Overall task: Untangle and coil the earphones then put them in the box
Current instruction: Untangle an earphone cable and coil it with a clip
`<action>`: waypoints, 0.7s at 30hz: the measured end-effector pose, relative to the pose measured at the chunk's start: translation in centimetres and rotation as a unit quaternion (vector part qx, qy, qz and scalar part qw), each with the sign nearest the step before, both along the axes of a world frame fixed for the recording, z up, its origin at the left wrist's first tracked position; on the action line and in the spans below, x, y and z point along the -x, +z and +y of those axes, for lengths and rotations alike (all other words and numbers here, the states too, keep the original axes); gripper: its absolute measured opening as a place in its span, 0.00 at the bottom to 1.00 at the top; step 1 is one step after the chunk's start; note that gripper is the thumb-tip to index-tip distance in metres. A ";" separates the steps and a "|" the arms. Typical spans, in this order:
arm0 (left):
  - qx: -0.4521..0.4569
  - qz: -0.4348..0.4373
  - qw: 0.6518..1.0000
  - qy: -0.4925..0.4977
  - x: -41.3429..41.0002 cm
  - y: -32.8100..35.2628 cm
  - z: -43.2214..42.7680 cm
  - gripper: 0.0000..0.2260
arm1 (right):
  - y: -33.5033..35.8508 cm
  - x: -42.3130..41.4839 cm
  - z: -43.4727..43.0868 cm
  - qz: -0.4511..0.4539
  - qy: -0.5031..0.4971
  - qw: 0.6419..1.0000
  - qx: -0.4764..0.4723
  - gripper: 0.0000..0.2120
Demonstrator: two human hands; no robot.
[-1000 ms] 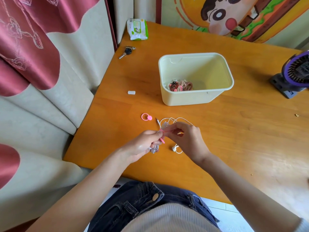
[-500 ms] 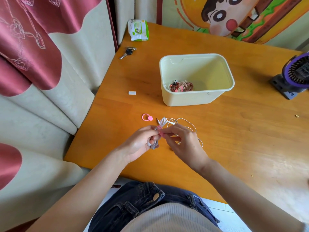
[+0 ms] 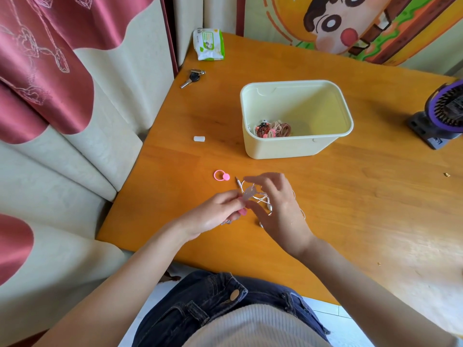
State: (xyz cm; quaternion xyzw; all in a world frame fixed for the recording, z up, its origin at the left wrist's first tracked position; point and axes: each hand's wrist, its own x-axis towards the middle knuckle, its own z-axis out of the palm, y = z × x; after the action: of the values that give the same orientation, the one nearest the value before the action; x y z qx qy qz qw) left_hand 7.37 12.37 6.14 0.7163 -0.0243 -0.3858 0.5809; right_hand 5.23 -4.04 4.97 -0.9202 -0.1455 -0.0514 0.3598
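Along the left edge of the surface lie keys and a pack of wipes, with a small white piece nearer me. A pink ring tie lies just left of the earphones' jack. My left hand is curled, its fingertips pinching the tangled white earphones, and a pink piece shows at those fingertips. The rest of the cable lies on the surface under my right hand, whose fingers are spread and loosely bent. That hand is blurred, so I cannot tell whether it holds any cable. Beyond them, the cream box holds a coiled brownish set in its near left corner. A purple fan stands far right.
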 end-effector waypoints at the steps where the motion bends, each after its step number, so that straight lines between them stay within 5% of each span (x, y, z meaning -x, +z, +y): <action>1: -0.001 0.001 1.000 -0.010 0.0 0.1 0.0 0.09 | -0.3 -0.2 -0.2 -0.011 0.028 0.998 0.055 0.15; 8: -0.036 0.028 0.998 -0.051 -0.4 -0.1 0.8 0.09 | -0.1 -0.7 -0.9 0.159 0.056 0.985 -0.048 0.05; 12: -0.080 -0.061 0.992 0.078 -0.7 -1.0 0.8 0.14 | -0.7 -1.0 -0.7 0.190 -0.014 0.979 -0.076 0.04; 15: -0.125 -0.193 0.953 0.197 -0.6 -1.8 0.7 0.08 | -0.7 -1.1 -0.6 0.213 -0.064 0.969 -0.104 0.03; 21: -0.105 -0.149 0.968 0.171 0.8 -2.9 -0.8 0.05 | -0.7 -1.4 0.1 0.189 -0.097 0.970 -0.121 0.03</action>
State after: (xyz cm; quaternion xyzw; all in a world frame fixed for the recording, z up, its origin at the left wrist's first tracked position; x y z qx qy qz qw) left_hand 6.56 11.60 3.19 0.8160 0.0529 -0.1704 0.5499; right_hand 6.60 -3.95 4.26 -0.8728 0.0225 0.0715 0.4823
